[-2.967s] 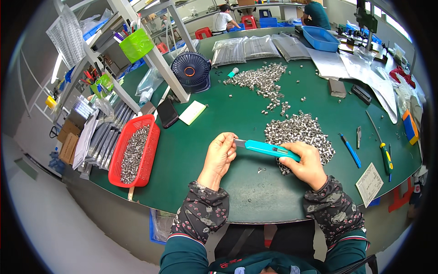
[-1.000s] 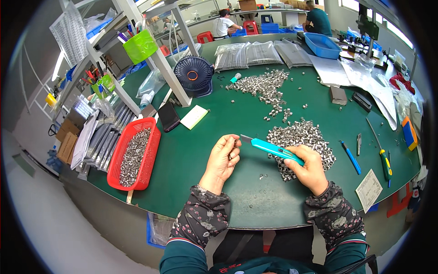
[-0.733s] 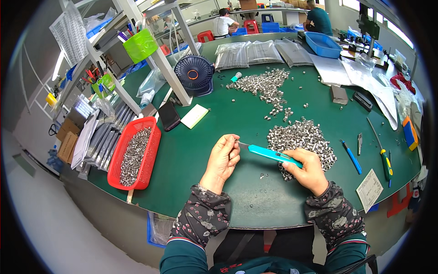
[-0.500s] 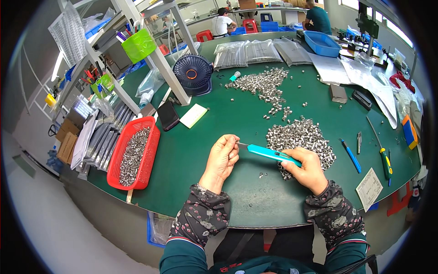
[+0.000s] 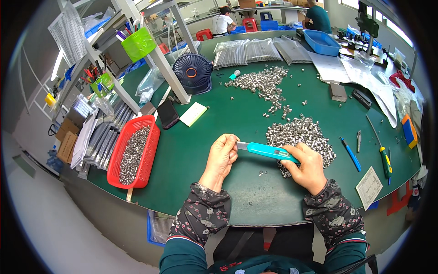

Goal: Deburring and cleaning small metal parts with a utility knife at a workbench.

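My right hand (image 5: 306, 166) is closed round the handle of a teal utility knife (image 5: 267, 150), thumb along its near side. The bare blade points left and reaches the fingertips of my left hand (image 5: 222, 155). Those fingers are pinched together, and whatever small piece they hold is mostly hidden. Just beyond the knife, partly behind my right hand, lies a heap of small short metal tubes (image 5: 299, 132). A few tiny bits (image 5: 262, 173) rest on the green table (image 5: 246, 201) between my forearms.
A red basket (image 5: 150, 155) of small metal pieces stands at left, near a phone (image 5: 168, 114), notepad (image 5: 193, 114) and fan (image 5: 192, 73). A second scatter of tubes (image 5: 260, 84) lies farther back. At right are a blue pen-like tool (image 5: 350, 154), a screwdriver (image 5: 386, 162) and a paper tag (image 5: 369, 188).
The knife has rolled slightly in my right hand, so more of the blade's flat side shows. My left hand keeps its pinch in nearly the same place.
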{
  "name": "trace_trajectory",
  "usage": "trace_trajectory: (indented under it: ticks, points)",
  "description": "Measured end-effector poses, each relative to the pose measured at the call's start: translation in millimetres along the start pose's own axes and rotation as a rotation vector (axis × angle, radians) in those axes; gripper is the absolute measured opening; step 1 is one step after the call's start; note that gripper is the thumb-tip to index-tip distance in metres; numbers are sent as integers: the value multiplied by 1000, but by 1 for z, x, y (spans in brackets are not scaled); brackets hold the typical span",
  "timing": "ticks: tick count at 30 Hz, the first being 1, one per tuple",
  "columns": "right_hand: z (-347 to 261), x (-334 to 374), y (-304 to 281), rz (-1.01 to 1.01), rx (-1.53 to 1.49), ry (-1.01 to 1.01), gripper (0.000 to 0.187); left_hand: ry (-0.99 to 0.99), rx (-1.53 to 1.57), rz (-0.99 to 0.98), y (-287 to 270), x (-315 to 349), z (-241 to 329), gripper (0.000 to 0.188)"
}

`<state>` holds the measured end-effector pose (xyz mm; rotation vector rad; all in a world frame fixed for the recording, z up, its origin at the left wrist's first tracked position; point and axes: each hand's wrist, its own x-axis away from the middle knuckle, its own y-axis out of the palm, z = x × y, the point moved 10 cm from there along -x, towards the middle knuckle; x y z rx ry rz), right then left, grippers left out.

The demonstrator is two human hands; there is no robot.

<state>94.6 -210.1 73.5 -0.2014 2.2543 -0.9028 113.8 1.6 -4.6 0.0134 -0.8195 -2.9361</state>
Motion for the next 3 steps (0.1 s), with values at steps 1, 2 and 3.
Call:
trace_trajectory:
  ticks: [1,2,3]
  points:
    - [0,0,0,-1,1,1,26,-1,1,0,0,0,0,16]
    - [0,0,0,-8,21,-1,27,-2,-23,14,0,0,0,16]
    - [-1,0,0,-16,39,-3,29,-3,-49,30,-1,1,1,15]
